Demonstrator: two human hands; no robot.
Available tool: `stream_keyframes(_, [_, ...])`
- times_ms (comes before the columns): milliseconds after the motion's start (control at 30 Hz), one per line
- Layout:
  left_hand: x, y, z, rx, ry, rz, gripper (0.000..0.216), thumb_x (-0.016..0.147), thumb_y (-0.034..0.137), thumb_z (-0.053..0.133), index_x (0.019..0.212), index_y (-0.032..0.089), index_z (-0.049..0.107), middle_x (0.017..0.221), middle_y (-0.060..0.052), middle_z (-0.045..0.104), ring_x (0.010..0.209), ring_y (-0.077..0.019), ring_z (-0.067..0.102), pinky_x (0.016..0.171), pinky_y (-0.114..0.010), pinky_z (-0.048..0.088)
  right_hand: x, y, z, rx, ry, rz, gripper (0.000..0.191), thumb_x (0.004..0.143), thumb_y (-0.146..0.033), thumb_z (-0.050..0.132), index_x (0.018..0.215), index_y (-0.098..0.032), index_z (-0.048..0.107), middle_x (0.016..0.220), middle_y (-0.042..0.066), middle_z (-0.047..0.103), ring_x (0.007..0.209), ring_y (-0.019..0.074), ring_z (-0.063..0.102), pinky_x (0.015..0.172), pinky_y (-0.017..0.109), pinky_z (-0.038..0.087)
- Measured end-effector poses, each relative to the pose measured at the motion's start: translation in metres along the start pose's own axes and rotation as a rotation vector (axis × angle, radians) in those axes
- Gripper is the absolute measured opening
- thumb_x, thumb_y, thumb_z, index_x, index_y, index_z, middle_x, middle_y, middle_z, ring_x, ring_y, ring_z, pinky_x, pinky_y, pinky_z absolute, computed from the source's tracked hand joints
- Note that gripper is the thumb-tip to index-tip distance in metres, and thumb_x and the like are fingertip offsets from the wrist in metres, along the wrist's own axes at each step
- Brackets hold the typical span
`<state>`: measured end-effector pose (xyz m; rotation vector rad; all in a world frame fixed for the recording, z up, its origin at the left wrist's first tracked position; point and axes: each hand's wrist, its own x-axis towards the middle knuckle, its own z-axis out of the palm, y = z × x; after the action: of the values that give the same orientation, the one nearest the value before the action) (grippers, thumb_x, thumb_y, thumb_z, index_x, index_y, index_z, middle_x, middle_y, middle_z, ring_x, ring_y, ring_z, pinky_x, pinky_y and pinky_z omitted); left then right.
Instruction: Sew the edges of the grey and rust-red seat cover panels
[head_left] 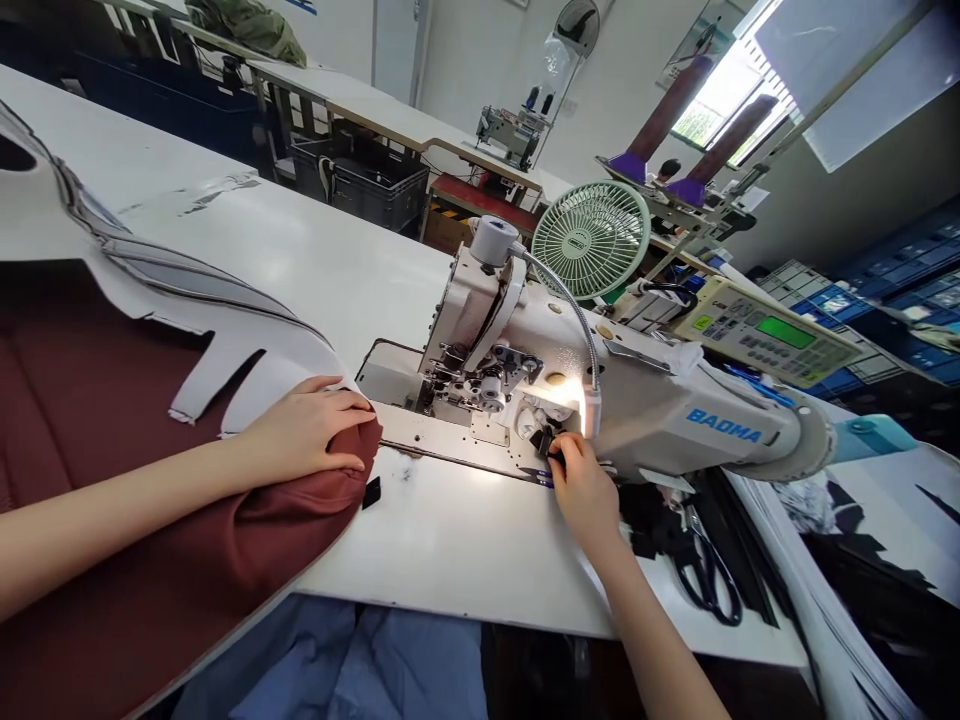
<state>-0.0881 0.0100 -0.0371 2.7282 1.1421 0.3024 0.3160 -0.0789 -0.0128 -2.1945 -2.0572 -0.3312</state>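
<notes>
My left hand (pixel 311 428) lies flat, fingers together, on a dark red fabric piece (pixel 187 560) that covers the left of the white table (pixel 450 540). A small black tab (pixel 372 492) sticks out at the fabric's edge. My right hand (pixel 581 485) reaches under the arm of the white sewing machine (pixel 637 400), its fingertips pinched on a small black part (pixel 544 443) beside the lit lamp head (pixel 592 410). The needle area (pixel 487 385) sits between my two hands.
White and grey panel pieces (pixel 225 350) lie beyond the red fabric. Black scissors (pixel 705 570) and dark scraps rest right of my right wrist. A green fan (pixel 590 238) and a control panel (pixel 765 335) stand behind the machine. Blue cloth (pixel 360 660) hangs below the table edge.
</notes>
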Motion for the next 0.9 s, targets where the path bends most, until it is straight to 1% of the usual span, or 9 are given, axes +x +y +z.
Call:
stream_keyframes(67, [0.000, 0.001, -0.002, -0.005, -0.011, -0.016, 0.058, 0.081, 0.065, 0.067, 0.124, 0.026, 0.066, 0.133, -0.004, 0.063, 0.119, -0.0253, 0.059, 0.120, -0.045, 0.021, 0.001, 0.002, 0.004, -0.022, 0.032, -0.013, 0.011, 0.095, -0.017, 0.049, 0.098, -0.020, 0.059, 0.108, 0.004, 0.068, 0.070, 0.0149, 0.063, 0.052, 0.026, 0.032])
stream_keyframes(200, [0.000, 0.003, -0.005, -0.025, -0.024, -0.034, 0.056, 0.083, 0.062, 0.066, 0.125, 0.025, 0.066, 0.132, -0.005, 0.063, 0.118, -0.0233, 0.060, 0.123, -0.045, 0.013, 0.000, -0.004, 0.007, -0.010, 0.240, -0.080, 0.015, 0.099, -0.022, 0.048, 0.096, -0.019, 0.062, 0.111, 0.001, 0.072, 0.063, 0.0107, 0.062, 0.053, 0.025, 0.035])
stream_keyframes(267, [0.001, 0.003, -0.005, -0.039, -0.018, -0.035, 0.056, 0.084, 0.063, 0.066, 0.125, 0.025, 0.066, 0.132, -0.004, 0.063, 0.117, -0.0230, 0.060, 0.124, -0.046, 0.011, 0.000, -0.011, 0.007, 0.007, 0.284, -0.120, 0.015, 0.099, -0.024, 0.049, 0.096, -0.020, 0.063, 0.112, 0.001, 0.072, 0.066, 0.0104, 0.064, 0.054, 0.024, 0.037])
stream_keyframes(400, [0.001, 0.002, -0.005, -0.062, 0.005, -0.020, 0.055, 0.083, 0.064, 0.065, 0.123, 0.025, 0.067, 0.130, -0.004, 0.064, 0.116, -0.0230, 0.061, 0.123, -0.045, 0.014, 0.007, -0.021, 0.010, -0.081, 0.158, -0.094, 0.018, 0.097, -0.022, 0.051, 0.110, -0.020, 0.063, 0.120, 0.003, 0.069, 0.073, 0.0144, 0.067, 0.053, 0.027, 0.037])
stream_keyframes(500, [0.003, 0.002, -0.007, -0.081, -0.002, -0.025, 0.056, 0.081, 0.063, 0.068, 0.122, 0.025, 0.067, 0.129, -0.004, 0.064, 0.116, -0.0232, 0.060, 0.122, -0.045, 0.015, 0.013, -0.017, 0.012, -0.114, 0.075, -0.041, 0.019, 0.096, -0.022, 0.050, 0.109, -0.021, 0.064, 0.119, 0.003, 0.069, 0.071, 0.0159, 0.066, 0.053, 0.028, 0.038])
stream_keyframes(633, [0.005, 0.005, -0.012, -0.132, -0.011, -0.068, 0.049, 0.081, 0.054, 0.072, 0.120, 0.025, 0.067, 0.129, -0.004, 0.064, 0.118, -0.0232, 0.060, 0.121, -0.045, 0.020, 0.014, -0.007, 0.011, 0.021, 0.138, -0.066, 0.020, 0.097, -0.030, 0.047, 0.107, -0.023, 0.062, 0.117, 0.003, 0.069, 0.077, 0.0180, 0.068, 0.054, 0.028, 0.042])
stream_keyframes(700, [0.007, 0.006, -0.014, -0.166, -0.008, -0.085, 0.046, 0.080, 0.050, 0.075, 0.119, 0.026, 0.067, 0.128, -0.004, 0.065, 0.117, -0.0225, 0.060, 0.120, -0.044, 0.022, 0.012, -0.008, 0.010, 0.114, 0.200, -0.063, 0.024, 0.098, -0.040, 0.046, 0.106, -0.023, 0.061, 0.113, 0.004, 0.069, 0.069, 0.0170, 0.066, 0.050, 0.027, 0.043])
stream_keyframes(800, [0.009, 0.004, -0.014, -0.185, -0.007, -0.085, 0.048, 0.077, 0.048, 0.078, 0.118, 0.027, 0.067, 0.128, -0.003, 0.065, 0.117, -0.0224, 0.059, 0.120, -0.043, 0.020, 0.006, -0.029, 0.007, 0.310, 0.179, -0.149, 0.029, 0.097, -0.051, 0.047, 0.101, -0.024, 0.059, 0.104, 0.005, 0.069, 0.058, 0.0142, 0.062, 0.046, 0.026, 0.044])
stream_keyframes(900, [0.009, 0.004, -0.013, -0.154, -0.009, -0.070, 0.053, 0.075, 0.052, 0.080, 0.119, 0.025, 0.066, 0.129, -0.004, 0.064, 0.118, -0.0233, 0.059, 0.121, -0.044, 0.018, 0.008, -0.079, 0.006, 0.468, 0.043, -0.396, 0.024, 0.099, -0.047, 0.048, 0.097, -0.025, 0.058, 0.093, 0.003, 0.069, 0.066, 0.0154, 0.066, 0.054, 0.025, 0.048])
